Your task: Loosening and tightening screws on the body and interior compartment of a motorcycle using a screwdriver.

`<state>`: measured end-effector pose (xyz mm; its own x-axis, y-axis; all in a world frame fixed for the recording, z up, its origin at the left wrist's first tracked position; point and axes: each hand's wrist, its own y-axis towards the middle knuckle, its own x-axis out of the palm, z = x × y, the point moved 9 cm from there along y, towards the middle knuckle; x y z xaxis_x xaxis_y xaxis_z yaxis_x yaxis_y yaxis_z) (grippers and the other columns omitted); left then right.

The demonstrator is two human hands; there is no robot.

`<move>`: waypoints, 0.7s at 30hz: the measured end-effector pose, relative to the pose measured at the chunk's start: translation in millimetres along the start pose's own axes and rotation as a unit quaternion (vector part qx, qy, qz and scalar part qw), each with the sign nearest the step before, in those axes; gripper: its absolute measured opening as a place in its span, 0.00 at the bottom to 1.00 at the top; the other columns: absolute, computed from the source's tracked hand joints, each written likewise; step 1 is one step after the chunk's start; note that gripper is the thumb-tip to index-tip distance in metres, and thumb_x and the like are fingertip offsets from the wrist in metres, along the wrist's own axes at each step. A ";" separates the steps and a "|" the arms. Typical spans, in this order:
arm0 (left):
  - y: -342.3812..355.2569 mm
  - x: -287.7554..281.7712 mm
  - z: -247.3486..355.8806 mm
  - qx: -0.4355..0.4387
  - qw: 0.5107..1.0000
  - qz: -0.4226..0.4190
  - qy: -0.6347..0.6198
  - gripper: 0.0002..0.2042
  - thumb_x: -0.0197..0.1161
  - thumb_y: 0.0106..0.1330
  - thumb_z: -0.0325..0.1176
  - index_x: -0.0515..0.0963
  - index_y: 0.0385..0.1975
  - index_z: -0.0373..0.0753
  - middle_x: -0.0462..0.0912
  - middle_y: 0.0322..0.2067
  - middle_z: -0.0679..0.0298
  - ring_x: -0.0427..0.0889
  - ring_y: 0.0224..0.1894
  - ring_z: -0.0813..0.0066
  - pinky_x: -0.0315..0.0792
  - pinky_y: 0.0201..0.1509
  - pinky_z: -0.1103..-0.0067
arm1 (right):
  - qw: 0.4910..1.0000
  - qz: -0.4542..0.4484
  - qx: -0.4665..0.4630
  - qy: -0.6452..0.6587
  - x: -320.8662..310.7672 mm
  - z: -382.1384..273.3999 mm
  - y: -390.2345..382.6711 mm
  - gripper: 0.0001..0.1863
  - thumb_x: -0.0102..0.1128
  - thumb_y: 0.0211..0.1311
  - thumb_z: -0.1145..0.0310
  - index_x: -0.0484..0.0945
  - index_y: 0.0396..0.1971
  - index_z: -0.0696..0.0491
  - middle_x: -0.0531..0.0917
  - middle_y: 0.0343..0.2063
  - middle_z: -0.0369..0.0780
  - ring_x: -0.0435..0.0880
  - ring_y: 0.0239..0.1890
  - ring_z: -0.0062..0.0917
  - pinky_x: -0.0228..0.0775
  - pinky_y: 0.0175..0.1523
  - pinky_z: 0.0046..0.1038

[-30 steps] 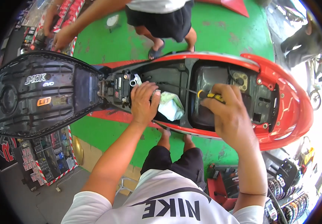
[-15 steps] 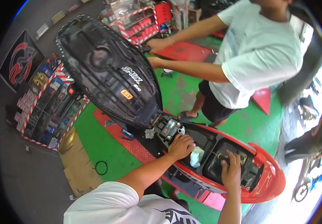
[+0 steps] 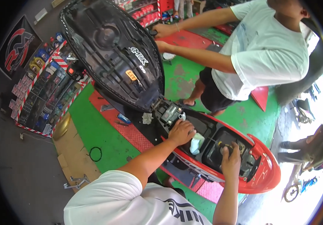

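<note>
Work position: a red scooter (image 3: pixel 268 173) stands on a green floor (image 3: pixel 77 127), its black seat (image 3: pixel 112 50) tipped up and the storage space beneath exposed. The right hand (image 3: pixel 232 156) is over the black storage tray (image 3: pixel 211 156), fingers curled around a yellow and black screwdriver (image 3: pixel 220 144); only part of its handle shows. The left hand (image 3: pixel 182 132) is palm down just beside the battery (image 3: pixel 169 115), fingers slightly bent and partly spread. Whether it has hold of anything cannot be told. A crumpled pale green and white bundle (image 3: pixel 196 144) lies just beside that hand, in the forward part of the storage space.

Across the scooter, a co-worker (image 3: pixel 268 56) in a white shirt has both arms extended to the edge of the seat. Crumpled white paper (image 3: pixel 147 118) lies near the hinge end of the seat. A black ring (image 3: pixel 95 154) lies on the floor beside a cardboard sheet (image 3: pixel 73 157).
</note>
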<state>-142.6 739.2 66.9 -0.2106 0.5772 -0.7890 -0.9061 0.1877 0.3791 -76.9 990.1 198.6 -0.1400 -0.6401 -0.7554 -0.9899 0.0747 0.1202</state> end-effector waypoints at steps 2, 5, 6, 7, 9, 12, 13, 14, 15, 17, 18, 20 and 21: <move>-1.1 0.6 -0.2 0.010 1.000 0.025 -0.005 0.11 0.62 0.69 0.41 0.83 0.40 0.41 0.87 0.44 0.67 0.82 0.55 0.66 0.62 0.71 0.66 | 1.000 -0.013 0.005 -0.010 -0.9 0.5 0.2 0.18 0.58 0.74 0.66 0.76 0.57 0.59 0.84 0.49 0.52 0.84 0.48 0.49 0.75 0.55 0.41; -1.1 -2.4 -2.2 0.016 0.998 0.053 -0.012 0.10 0.61 0.68 0.40 0.84 0.38 0.42 0.87 0.42 0.67 0.82 0.53 0.67 0.62 0.71 0.67 | 0.999 -0.029 0.008 -0.023 -0.4 -0.6 2.1 0.18 0.57 0.76 0.64 0.77 0.56 0.59 0.85 0.48 0.52 0.84 0.47 0.49 0.76 0.54 0.42; -0.9 -2.3 -2.1 0.015 0.999 0.049 -0.010 0.10 0.61 0.68 0.40 0.84 0.38 0.42 0.87 0.42 0.67 0.82 0.53 0.67 0.62 0.71 0.67 | 0.999 -0.027 0.013 -0.016 -0.9 0.1 1.5 0.18 0.57 0.76 0.63 0.77 0.56 0.59 0.85 0.47 0.53 0.85 0.46 0.49 0.76 0.54 0.42; -0.8 -2.7 -1.8 0.014 0.999 0.047 -0.008 0.10 0.61 0.68 0.40 0.84 0.39 0.42 0.87 0.43 0.67 0.82 0.53 0.67 0.62 0.71 0.67 | 0.999 -0.026 0.018 -0.008 -1.0 0.6 0.7 0.18 0.56 0.77 0.63 0.77 0.55 0.60 0.86 0.46 0.53 0.85 0.46 0.49 0.76 0.53 0.42; -1.0 -2.6 -0.1 0.012 0.999 0.041 -0.003 0.11 0.61 0.68 0.40 0.84 0.39 0.42 0.87 0.43 0.67 0.82 0.54 0.67 0.62 0.71 0.67 | 0.999 -0.024 0.026 0.007 -1.4 2.4 -0.5 0.18 0.55 0.77 0.61 0.77 0.55 0.60 0.87 0.45 0.53 0.85 0.44 0.49 0.76 0.52 0.42; -1.5 -1.3 -1.0 0.009 0.999 0.040 -0.004 0.11 0.61 0.68 0.41 0.84 0.39 0.42 0.88 0.43 0.67 0.82 0.54 0.67 0.62 0.71 0.67 | 0.999 -0.021 0.028 0.005 0.3 6.8 0.4 0.17 0.55 0.77 0.62 0.78 0.53 0.60 0.87 0.44 0.52 0.85 0.43 0.49 0.76 0.50 0.42; -1.7 -1.0 -1.0 0.008 0.999 0.041 -0.004 0.11 0.62 0.68 0.41 0.84 0.39 0.42 0.88 0.43 0.67 0.82 0.54 0.67 0.62 0.71 0.67 | 0.999 -0.018 0.027 0.005 0.2 8.3 0.9 0.17 0.56 0.77 0.62 0.78 0.53 0.60 0.87 0.43 0.52 0.85 0.43 0.49 0.76 0.49 0.42; -1.7 -0.7 -1.0 0.007 0.999 0.041 -0.003 0.11 0.62 0.68 0.41 0.84 0.40 0.42 0.88 0.44 0.67 0.82 0.55 0.67 0.62 0.72 0.67 | 1.000 -0.016 0.026 0.005 -0.4 8.8 1.4 0.17 0.56 0.77 0.62 0.78 0.52 0.60 0.87 0.43 0.52 0.85 0.42 0.49 0.77 0.49 0.42; -2.2 1.2 -2.2 0.006 0.999 0.039 -0.005 0.11 0.62 0.68 0.41 0.84 0.40 0.42 0.88 0.44 0.67 0.82 0.55 0.67 0.62 0.72 0.67 | 0.999 -0.017 0.029 0.004 -0.3 9.0 2.4 0.17 0.56 0.77 0.62 0.78 0.52 0.60 0.87 0.43 0.52 0.85 0.42 0.49 0.77 0.49 0.42; -3.1 2.8 -4.9 0.007 0.999 0.045 -0.008 0.11 0.62 0.68 0.41 0.84 0.40 0.42 0.88 0.44 0.67 0.82 0.55 0.68 0.61 0.72 0.67 | 0.999 -0.016 0.032 -0.002 -0.6 8.2 5.3 0.16 0.56 0.77 0.61 0.79 0.52 0.59 0.88 0.41 0.51 0.86 0.40 0.47 0.76 0.48 0.40; -3.7 3.5 -6.0 0.007 0.999 0.048 -0.010 0.11 0.62 0.68 0.41 0.84 0.40 0.42 0.88 0.44 0.67 0.82 0.55 0.68 0.61 0.72 0.67 | 0.999 -0.016 0.033 -0.005 -0.7 7.9 6.6 0.16 0.56 0.77 0.61 0.79 0.52 0.59 0.88 0.40 0.50 0.86 0.40 0.46 0.76 0.47 0.39; -4.4 5.2 -7.1 0.007 0.999 0.050 -0.012 0.11 0.62 0.67 0.41 0.84 0.40 0.42 0.88 0.44 0.67 0.82 0.55 0.68 0.61 0.73 0.67 | 0.999 -0.016 0.036 -0.009 -0.2 9.2 8.3 0.16 0.56 0.77 0.61 0.80 0.52 0.58 0.88 0.39 0.49 0.86 0.39 0.45 0.76 0.47 0.38; -4.2 6.1 -7.0 0.007 0.999 0.050 -0.011 0.11 0.63 0.67 0.41 0.84 0.40 0.42 0.88 0.44 0.67 0.82 0.55 0.68 0.61 0.73 0.67 | 0.999 -0.011 0.030 -0.018 -0.3 9.8 9.3 0.16 0.56 0.77 0.61 0.80 0.51 0.58 0.88 0.39 0.49 0.86 0.38 0.45 0.76 0.47 0.38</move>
<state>-142.6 736.3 57.1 -0.2909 0.6107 -0.7365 -0.8761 0.1394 0.4616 -86.3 998.5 193.6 -0.1174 -0.6150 -0.7797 -0.9922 0.1063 0.0656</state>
